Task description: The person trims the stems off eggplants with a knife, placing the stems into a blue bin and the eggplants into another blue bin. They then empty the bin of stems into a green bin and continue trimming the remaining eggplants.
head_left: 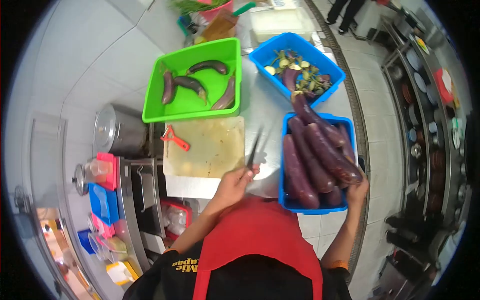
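A knife [255, 146] points up and away, its handle held in my left hand [237, 181] near the cutting board [205, 148]. On that board lies a red peeler [175, 138]. My right hand [357, 190] is at the right side of a blue tub [317, 211] heaped with purple eggplants [312, 165]; its fingers are largely hidden at the eggplant ends. Several eggplants [190, 86] lie apart in the green tub [192, 118]. Behind the heaped tub, another blue tub [270, 45] holds cut stem ends [310, 75] and an eggplant piece.
A metal table [259, 105] bears the tubs. At its far end are a white container [280, 22] and a wooden block [220, 26]. A large pot [115, 129] stands left, and shelves of dishes [425, 100] line the right. Someone's legs [345, 12] show at the top.
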